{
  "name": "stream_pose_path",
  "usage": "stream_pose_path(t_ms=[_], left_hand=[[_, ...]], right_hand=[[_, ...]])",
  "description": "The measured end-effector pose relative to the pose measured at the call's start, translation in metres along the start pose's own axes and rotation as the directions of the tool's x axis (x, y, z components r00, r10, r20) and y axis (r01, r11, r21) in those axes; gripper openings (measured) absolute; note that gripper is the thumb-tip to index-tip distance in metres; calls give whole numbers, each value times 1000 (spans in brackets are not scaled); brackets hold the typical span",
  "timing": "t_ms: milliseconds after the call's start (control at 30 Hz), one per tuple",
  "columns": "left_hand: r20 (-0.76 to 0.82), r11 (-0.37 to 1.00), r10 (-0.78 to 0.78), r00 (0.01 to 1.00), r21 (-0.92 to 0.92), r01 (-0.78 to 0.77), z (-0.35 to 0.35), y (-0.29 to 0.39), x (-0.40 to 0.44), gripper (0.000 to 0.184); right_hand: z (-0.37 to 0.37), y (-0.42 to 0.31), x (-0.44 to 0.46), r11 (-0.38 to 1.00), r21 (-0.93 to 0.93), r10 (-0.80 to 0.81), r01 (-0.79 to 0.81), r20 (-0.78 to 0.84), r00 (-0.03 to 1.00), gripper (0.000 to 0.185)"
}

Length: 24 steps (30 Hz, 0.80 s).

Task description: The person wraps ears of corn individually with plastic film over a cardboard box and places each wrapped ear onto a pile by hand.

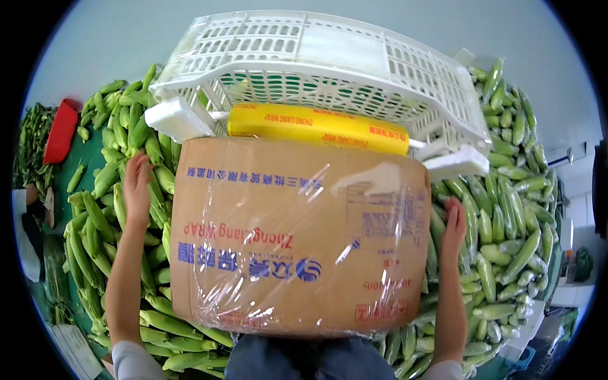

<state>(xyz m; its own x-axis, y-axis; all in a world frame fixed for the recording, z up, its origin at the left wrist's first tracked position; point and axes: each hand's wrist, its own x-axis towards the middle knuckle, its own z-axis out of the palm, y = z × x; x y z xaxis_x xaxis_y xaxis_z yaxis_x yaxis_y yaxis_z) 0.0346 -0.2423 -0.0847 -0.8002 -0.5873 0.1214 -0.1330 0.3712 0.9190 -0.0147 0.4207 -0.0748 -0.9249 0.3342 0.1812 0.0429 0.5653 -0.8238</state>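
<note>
My left hand reaches up over the pile of unwrapped corn, its fingers stretched out at the ears. I cannot make out any ear in its grip. On the other side, my right hand is beside the pile of film-wrapped corn, fingers slightly bent and apart, with nothing visible in them. Between my arms stands a brown cardboard box with clear plastic film over its top. A yellow roll of cling wrap lies behind the box, inside a tipped white plastic crate.
White foam blocks flank the roll; another foam block sits at the right. A red scoop-shaped container and dark green vegetables lie far left. The green table surface shows beside the corn.
</note>
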Motion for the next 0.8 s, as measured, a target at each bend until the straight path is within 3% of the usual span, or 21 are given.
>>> stream_pose_path(t_ms=[33,67,133,200,267,367,467,500,600,633,700,733,767,800], left_hand=[[44,970,145,988,192,-151,-28,5,-38,26],[106,916,281,954,265,-299,-44,26,-85,21],[310,844,373,874,277,-459,-69,49,-171,31],[468,814,412,782,197,-547,-70,70,-227,45],[531,663,427,731,366,-653,-60,97,-250,48],[584,484,414,698,508,-712,-53,109,-256,41],[596,552,473,649,373,-746,-57,93,-250,28],[592,595,465,658,341,-727,-57,92,-249,19],[589,529,507,629,363,-767,-50,106,-245,18],[586,489,556,589,343,-802,-48,119,-241,17],[548,543,623,557,209,-813,-57,112,-234,19],[530,571,644,552,148,-808,-64,111,-235,19],[490,504,699,521,179,-845,-71,119,-237,21],[555,442,688,468,192,-876,-83,122,-242,21]], right_hand=[[-19,-6,-40,998,-28,-48,48,7,999,28],[-35,-6,-84,996,-16,-93,93,36,995,27],[-58,-35,-161,950,-2,-302,311,234,924,38],[-59,-51,-205,828,-37,-487,559,446,751,56],[-54,-81,-222,729,-143,-503,670,552,665,53],[-44,-57,-231,670,-193,-572,717,482,664,38],[-54,-55,-218,734,-3,-573,679,533,622,28],[-57,-64,-214,718,6,-583,696,552,596,26],[-52,-78,-208,660,-24,-601,751,583,547,20],[-51,-81,-207,770,9,-533,638,559,635,16],[-52,-85,-212,927,92,-354,365,538,765,9],[-61,-75,-216,973,165,-228,163,560,797,6],[-73,-67,-216,973,225,-95,-55,602,793,7],[-79,-82,-212,937,340,-153,-77,600,786,10]])
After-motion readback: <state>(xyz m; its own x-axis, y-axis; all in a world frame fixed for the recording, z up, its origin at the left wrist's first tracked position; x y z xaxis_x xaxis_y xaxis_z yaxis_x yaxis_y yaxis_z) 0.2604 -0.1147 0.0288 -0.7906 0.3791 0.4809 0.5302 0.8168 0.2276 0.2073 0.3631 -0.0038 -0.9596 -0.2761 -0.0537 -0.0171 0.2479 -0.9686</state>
